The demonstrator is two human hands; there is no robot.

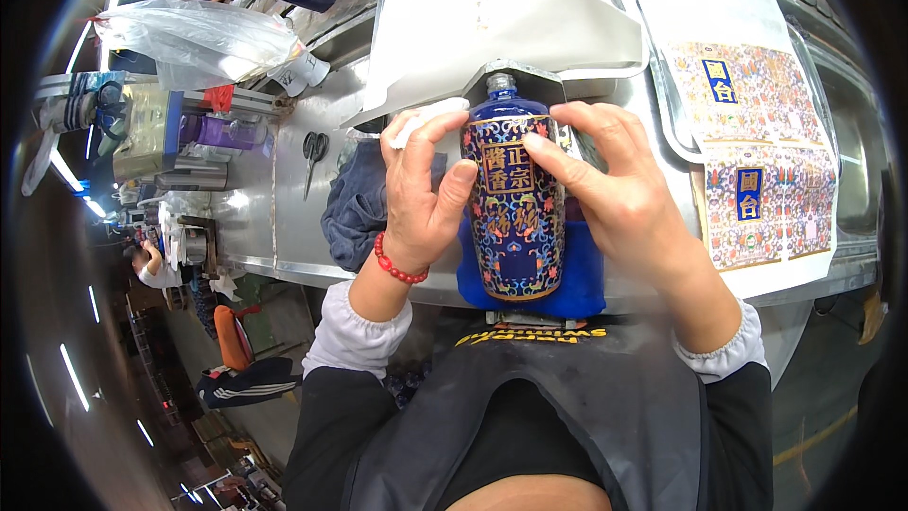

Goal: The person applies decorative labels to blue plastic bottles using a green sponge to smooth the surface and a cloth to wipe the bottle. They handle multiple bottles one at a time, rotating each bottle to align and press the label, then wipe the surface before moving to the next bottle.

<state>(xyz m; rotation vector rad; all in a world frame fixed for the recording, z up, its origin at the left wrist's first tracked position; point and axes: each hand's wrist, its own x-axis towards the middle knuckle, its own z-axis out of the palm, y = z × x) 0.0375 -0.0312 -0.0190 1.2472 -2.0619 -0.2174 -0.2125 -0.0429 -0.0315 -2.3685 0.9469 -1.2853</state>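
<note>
The blue patterned bottle [515,237] rests on a blue pad [586,270], neck toward the far side; the pad perhaps protects its surface. The right hand [624,189] spreads thumb and forefinger, tips on the bottle's right shoulder, probably for steadying it. The left hand [421,180] curls around a white wad [437,111], beside the bottle. The pad sits at the metal table's [293,237] near edge; some room remains left, around the scissors [315,153].

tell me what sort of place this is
Probably a workshop or factory floor: there is a long silvery metal worktop, flat white sheets printed with colourful floral patterns, and a dark blue bottle covered in a similar multicoloured pattern near the worktop's front edge.
</note>
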